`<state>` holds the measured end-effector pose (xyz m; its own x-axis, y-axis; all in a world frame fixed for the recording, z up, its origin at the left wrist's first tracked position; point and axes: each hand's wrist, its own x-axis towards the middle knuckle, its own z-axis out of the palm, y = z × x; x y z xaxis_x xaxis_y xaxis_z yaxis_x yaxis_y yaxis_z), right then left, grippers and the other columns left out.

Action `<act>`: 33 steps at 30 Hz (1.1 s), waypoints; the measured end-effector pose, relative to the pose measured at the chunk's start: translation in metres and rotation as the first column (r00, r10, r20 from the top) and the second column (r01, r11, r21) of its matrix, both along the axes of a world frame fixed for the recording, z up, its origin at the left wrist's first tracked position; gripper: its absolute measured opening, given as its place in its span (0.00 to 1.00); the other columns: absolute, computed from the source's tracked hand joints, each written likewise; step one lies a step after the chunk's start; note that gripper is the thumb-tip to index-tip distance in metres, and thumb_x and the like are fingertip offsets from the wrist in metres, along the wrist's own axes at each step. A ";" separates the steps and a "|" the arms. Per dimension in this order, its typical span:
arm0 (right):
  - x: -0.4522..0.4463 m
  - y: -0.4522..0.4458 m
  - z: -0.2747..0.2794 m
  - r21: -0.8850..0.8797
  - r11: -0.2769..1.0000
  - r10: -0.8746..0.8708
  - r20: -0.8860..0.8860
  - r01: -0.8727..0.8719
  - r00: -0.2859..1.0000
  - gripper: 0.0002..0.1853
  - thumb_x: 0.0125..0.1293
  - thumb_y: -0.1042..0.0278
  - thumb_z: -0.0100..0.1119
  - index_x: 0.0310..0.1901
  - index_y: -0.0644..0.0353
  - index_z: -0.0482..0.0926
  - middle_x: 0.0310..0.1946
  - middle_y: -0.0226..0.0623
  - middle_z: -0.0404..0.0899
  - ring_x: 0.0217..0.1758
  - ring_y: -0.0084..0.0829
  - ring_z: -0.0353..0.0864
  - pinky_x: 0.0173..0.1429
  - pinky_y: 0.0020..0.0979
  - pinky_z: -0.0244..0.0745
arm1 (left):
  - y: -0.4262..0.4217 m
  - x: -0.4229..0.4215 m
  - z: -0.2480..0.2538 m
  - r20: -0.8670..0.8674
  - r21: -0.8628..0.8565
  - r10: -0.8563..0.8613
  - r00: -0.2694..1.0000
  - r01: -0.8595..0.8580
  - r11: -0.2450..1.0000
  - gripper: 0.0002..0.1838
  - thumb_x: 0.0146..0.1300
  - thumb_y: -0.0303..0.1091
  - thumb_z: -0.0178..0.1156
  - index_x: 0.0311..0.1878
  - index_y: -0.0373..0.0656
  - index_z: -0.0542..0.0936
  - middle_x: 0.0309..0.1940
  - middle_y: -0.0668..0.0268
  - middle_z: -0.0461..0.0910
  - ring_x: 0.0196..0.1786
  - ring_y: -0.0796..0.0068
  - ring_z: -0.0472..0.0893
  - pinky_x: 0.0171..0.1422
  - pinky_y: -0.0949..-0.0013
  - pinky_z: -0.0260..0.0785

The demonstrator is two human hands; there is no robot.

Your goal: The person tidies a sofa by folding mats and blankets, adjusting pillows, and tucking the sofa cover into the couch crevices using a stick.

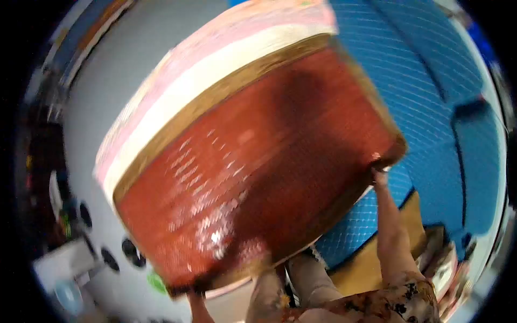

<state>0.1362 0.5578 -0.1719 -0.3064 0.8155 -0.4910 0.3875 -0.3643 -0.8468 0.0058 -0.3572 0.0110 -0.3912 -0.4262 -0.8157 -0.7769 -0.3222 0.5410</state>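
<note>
A large reddish-brown mat [258,145] with a tan border fills the middle of the view and is tilted. Its far edge lies by a cream and pink layer [215,67]. My right hand [380,171] grips the mat's near right corner, fingers wrapped over the border. At the near left corner my left hand [195,295] is at the border, its fingers mostly hidden under the edge. A dark shadow falls across the mat's surface.
Blue patterned padding [431,134] lies on the right, with a tan board [358,264] below it. Grey floor [118,81] spreads on the left, with dark round objects [132,252] and a light blue bowl [68,296]. My legs are at the bottom.
</note>
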 end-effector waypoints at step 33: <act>0.156 -0.380 0.336 -0.732 0.640 0.629 0.326 -0.233 0.705 0.22 0.64 0.59 0.54 0.55 0.62 0.70 0.40 0.43 0.79 0.41 0.34 0.79 0.42 0.35 0.78 | 0.078 0.109 0.007 -0.043 0.019 -0.980 -0.195 0.980 -0.196 0.12 0.55 0.39 0.53 0.34 0.41 0.79 0.31 0.62 0.80 0.28 0.71 0.80 0.32 0.63 0.73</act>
<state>0.2920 0.1780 0.1642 -0.0775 0.1125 -0.9906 0.9251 -0.3624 -0.1135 0.1147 -0.2788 0.0176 -0.3194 0.4979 -0.8063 -0.1787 0.8039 0.5673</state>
